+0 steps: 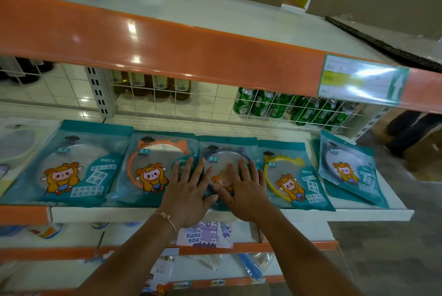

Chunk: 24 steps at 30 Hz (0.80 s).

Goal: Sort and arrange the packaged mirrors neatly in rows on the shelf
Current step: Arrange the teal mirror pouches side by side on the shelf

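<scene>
Several teal packaged mirrors lie flat in a row on the white shelf (358,214). From left: a clear-framed pack (71,164), an orange-framed pack (153,169), a dark-framed pack (224,154), a yellow-framed pack (289,176) and a tilted dark-framed pack (349,171) at the right end. My left hand (189,188) and my right hand (244,190) rest palm-down with fingers spread on the dark-framed pack in the middle. The left hand also overlaps the orange pack's right edge. Neither hand grips anything.
An orange-edged upper shelf (167,49) overhangs the row. Behind a wire grid stand brown bottles (153,87) and green cans (287,106). Pale packs (16,145) lie at the far left. Lower shelves hold a "Kuma" card (205,236) and other small goods.
</scene>
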{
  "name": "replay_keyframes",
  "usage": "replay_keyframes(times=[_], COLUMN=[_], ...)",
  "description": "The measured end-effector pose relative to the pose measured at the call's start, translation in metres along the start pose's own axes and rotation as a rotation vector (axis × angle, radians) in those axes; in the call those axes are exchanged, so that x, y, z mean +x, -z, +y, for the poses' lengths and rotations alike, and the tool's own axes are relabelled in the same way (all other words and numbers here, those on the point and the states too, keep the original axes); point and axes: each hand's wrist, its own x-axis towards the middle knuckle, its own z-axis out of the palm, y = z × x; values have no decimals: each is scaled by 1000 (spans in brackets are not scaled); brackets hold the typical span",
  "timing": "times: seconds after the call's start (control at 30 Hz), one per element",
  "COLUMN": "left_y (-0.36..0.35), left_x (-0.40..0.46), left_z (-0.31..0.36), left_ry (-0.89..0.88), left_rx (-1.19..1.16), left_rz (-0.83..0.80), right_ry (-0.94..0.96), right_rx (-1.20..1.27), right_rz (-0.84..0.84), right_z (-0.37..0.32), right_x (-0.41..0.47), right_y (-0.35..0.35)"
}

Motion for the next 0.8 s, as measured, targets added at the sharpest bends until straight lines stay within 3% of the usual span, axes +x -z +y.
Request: replay_keyframes(times=[0.33, 0.8], left_y=[6, 19], left_x=[4, -12], left_z=[-3, -3], left_ry=[6, 2], left_rx=[14, 11], left_rz=[-104, -102], right_ry=[-8, -20], right_rx=[35, 32], right_rz=[39, 50], right_z=[2, -4], right_x=[3, 2], right_y=[-3, -3])
